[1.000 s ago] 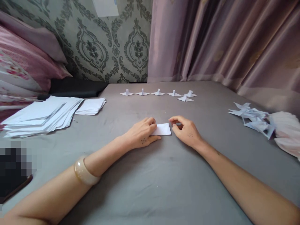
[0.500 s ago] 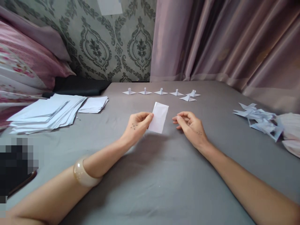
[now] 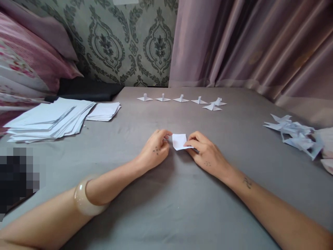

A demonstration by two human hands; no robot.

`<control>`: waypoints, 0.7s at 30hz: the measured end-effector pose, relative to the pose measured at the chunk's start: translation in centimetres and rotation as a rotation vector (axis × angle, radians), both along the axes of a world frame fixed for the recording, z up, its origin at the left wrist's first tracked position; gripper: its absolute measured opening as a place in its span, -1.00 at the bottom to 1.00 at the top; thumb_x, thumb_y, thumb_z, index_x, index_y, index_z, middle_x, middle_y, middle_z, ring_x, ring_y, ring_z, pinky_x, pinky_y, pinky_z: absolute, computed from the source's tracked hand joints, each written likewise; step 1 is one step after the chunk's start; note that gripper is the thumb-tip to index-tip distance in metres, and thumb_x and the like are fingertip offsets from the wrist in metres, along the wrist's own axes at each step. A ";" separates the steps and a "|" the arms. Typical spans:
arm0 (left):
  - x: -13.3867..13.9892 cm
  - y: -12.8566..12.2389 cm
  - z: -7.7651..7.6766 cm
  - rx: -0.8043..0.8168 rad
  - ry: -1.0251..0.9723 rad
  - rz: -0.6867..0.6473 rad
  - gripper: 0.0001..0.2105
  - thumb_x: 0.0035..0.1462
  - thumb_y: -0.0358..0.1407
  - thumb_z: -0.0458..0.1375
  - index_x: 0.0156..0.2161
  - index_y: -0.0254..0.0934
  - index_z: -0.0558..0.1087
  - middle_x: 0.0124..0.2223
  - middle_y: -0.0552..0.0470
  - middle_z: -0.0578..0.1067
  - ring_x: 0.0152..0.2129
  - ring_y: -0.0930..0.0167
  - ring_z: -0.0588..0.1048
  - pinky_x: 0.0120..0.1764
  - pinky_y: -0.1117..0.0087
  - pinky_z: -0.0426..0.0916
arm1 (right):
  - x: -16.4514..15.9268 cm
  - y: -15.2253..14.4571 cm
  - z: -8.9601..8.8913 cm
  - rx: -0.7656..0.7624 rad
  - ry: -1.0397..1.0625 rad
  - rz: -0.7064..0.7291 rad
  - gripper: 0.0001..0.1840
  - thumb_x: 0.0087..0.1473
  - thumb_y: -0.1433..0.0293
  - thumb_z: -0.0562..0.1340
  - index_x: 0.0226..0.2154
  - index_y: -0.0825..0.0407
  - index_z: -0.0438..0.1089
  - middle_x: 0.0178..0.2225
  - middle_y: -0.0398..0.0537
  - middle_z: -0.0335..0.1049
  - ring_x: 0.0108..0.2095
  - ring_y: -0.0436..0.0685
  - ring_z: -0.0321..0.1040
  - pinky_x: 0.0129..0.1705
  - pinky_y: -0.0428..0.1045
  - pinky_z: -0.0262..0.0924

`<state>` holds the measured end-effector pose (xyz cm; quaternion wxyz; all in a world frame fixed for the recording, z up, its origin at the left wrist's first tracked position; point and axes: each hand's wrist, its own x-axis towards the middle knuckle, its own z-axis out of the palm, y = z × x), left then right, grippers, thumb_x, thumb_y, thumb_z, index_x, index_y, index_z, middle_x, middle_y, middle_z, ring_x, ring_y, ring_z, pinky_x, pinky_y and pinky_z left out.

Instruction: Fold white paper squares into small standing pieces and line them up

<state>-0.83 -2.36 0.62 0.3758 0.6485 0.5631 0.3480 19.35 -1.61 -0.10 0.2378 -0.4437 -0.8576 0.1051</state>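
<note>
A small white sheet of paper [image 3: 179, 141] stands out in the middle of the grey cloth, with its lower right edge turned up. My right hand [image 3: 204, 147] pinches that turned edge between thumb and fingers. At the paper's left side is my left hand [image 3: 156, 147], fingers bent and thumb apart from the index finger. Its fingertips come very near the paper's upper left corner; I cannot tell whether they touch. A pale bangle [image 3: 90, 198] circles my left forearm.
Several folded paper figures [image 3: 182, 98] stand in a row at the back. More folded pieces [image 3: 299, 135] lie heaped at the right. A large paper stack [image 3: 49, 119] and a smaller paper stack [image 3: 104, 111] lie at the left, before a black item [image 3: 88, 89].
The paper has passed from my left hand's grip to my right hand's and now lies lower, seen flatter, with one edge turned up. My left hand has let go of it.
</note>
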 end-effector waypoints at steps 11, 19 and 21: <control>0.2 0.3 -0.5 0.080 0.205 -0.029 -0.79 0.12 -0.21 0.09 -0.39 -0.29 0.49 -0.21 -0.07 0.37 -0.31 0.37 0.38 -0.17 0.27 0.34 | -0.9 1.1 0.3 -0.297 0.143 -0.175 -0.68 0.14 0.19 0.11 -0.50 0.02 0.37 -0.16 -0.09 0.32 -0.43 -0.04 0.27 -0.30 -0.04 0.17; 0.6 0.9 -0.7 0.071 0.232 0.035 -0.77 0.10 -0.26 0.11 -0.53 -0.31 0.40 -0.22 -0.08 0.39 -0.22 0.32 0.40 -0.12 0.26 0.32 | -1.5 1.8 -0.1 -0.244 0.130 -0.293 -0.65 0.03 0.19 0.20 -0.64 0.04 0.31 -0.21 -0.07 0.33 -0.48 -0.05 0.24 -0.29 -0.02 0.16; 0.7 1.0 -0.8 0.085 0.244 0.042 -0.78 0.09 -0.26 0.11 -0.53 -0.30 0.39 -0.23 -0.08 0.38 -0.22 0.32 0.40 -0.14 0.26 0.33 | -1.6 2.0 -0.1 -0.240 0.125 -0.317 -0.66 0.00 0.18 0.22 -0.65 0.03 0.32 -0.22 -0.08 0.33 -0.48 -0.04 0.24 -0.30 -0.02 0.16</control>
